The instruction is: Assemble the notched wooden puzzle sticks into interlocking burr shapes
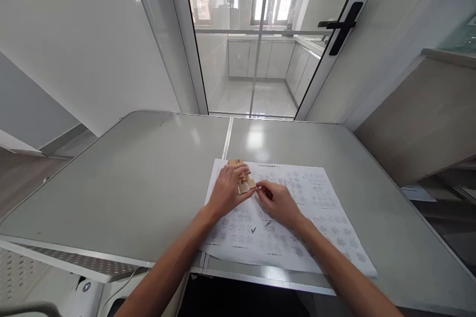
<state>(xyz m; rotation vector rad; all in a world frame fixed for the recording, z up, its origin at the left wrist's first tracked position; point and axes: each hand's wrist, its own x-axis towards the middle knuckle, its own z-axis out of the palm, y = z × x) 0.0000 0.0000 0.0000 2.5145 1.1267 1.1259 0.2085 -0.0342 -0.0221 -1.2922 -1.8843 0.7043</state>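
A small light-wood block puzzle (243, 187), made of several interlocking pieces with gaps between them, rests over a printed sheet. My left hand (226, 188) is wrapped round its left side, thumb along the near edge and fingers over the top. One piece at the far end (235, 162) bears a dark mark. At the puzzle's right corner, my right hand (277, 200) is closed in a pinch, with thumb and fingertips touching the edge; the curled fingers hide whether a separate piece is between them. Beneath both hands lies the large white sheet (334, 208), covered with rows of small diagrams.
The grey table (122, 183) has a seam down its middle. Beyond its far edge stands a glass door (260, 59) with a black handle (345, 25). A brown panel (424, 114) is on the right. At lower left are a white device (84, 297) and a cable (121, 290).
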